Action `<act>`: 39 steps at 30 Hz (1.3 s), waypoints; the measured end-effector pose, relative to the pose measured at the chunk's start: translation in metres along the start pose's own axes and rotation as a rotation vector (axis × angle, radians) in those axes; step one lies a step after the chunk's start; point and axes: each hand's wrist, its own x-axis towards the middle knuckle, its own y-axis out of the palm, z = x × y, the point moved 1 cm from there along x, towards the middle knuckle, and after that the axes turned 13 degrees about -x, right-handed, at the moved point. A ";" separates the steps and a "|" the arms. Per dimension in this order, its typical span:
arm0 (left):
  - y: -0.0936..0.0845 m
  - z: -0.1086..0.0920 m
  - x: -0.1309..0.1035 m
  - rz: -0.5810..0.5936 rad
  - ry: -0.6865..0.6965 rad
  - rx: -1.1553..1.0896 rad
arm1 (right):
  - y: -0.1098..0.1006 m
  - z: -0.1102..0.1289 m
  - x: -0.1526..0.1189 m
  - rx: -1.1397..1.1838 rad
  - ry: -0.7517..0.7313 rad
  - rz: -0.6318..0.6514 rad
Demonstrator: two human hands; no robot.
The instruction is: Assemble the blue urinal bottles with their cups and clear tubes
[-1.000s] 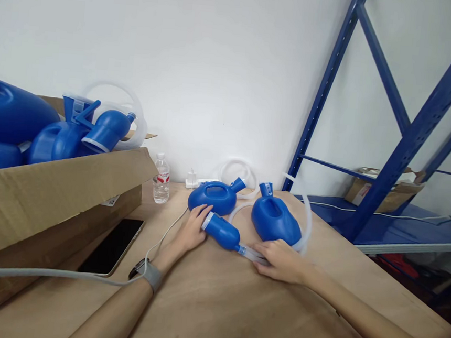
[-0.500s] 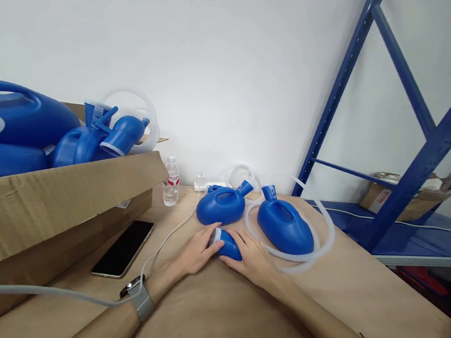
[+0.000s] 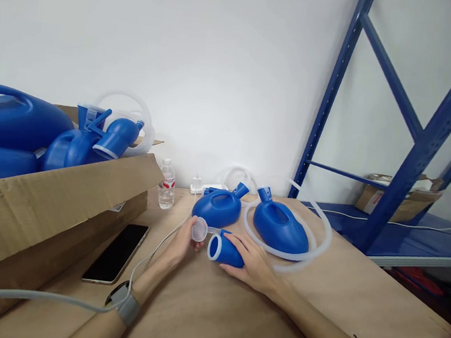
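Just below the centre of the frame, the right hand (image 3: 254, 263) is wrapped around a blue cup (image 3: 232, 253), which lies on its side above the bench (image 3: 205, 314), its pale-rimmed mouth turned left and toward the viewer. Whether the cup touches the bench is hard to tell. The left hand (image 3: 183, 239), a little further left, grips a round translucent cap (image 3: 199, 230) by its edge. The cap is off the mouth, and a pale strap (image 3: 212, 230) runs from it toward the cup. The two hands are apart, with cap and strap between them.

Just beyond the cup, at centre, lies a blue bottle with a handle (image 3: 216, 213); right of it is a second blue bottle (image 3: 281, 232), ringed by a clear tube (image 3: 325, 235). A black phone (image 3: 116, 254) lies at lower left, near the wrist wearing a watch (image 3: 129, 309). Beyond it stands a water bottle (image 3: 167, 190). An open cardboard box (image 3: 61, 189) full of blue containers (image 3: 25, 114) fills the left side. A blue rack (image 3: 397, 168) rises at right.
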 end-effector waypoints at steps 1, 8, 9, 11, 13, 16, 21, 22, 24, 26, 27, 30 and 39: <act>0.000 -0.002 0.000 -0.004 -0.053 -0.049 | 0.002 -0.001 0.000 0.005 0.010 0.003; 0.005 -0.019 -0.010 0.020 -0.322 -0.437 | 0.005 -0.001 0.002 0.018 -0.059 0.077; 0.005 -0.021 -0.010 0.019 -0.341 -0.462 | 0.004 -0.001 0.001 0.022 -0.091 0.070; 0.003 -0.025 -0.010 0.030 -0.378 -0.496 | 0.002 -0.004 -0.001 0.031 -0.158 0.041; -0.003 -0.031 -0.007 0.016 -0.345 -0.552 | 0.001 -0.008 -0.006 0.036 -0.215 0.010; -0.019 -0.042 0.001 -0.080 -0.157 -0.593 | 0.001 -0.014 -0.011 0.041 -0.244 0.016; -0.024 -0.036 0.007 -0.157 -0.089 0.106 | 0.004 -0.017 -0.005 0.140 0.052 0.049; -0.021 -0.031 0.005 -0.119 -0.040 0.320 | 0.004 -0.017 -0.003 0.180 0.107 0.041; -0.012 -0.019 0.000 -0.060 0.115 0.565 | 0.004 -0.016 0.000 0.259 0.169 0.038; -0.005 -0.008 -0.007 0.007 0.344 0.832 | 0.004 -0.014 0.001 0.310 0.196 0.056; -0.003 -0.003 -0.011 0.046 0.409 0.928 | 0.003 -0.014 0.001 0.324 0.204 0.066; -0.001 0.008 -0.018 0.208 0.448 0.981 | 0.002 -0.011 -0.001 0.351 0.204 0.072; 0.000 0.006 -0.027 0.207 0.585 0.956 | -0.002 0.005 -0.003 0.475 0.246 0.044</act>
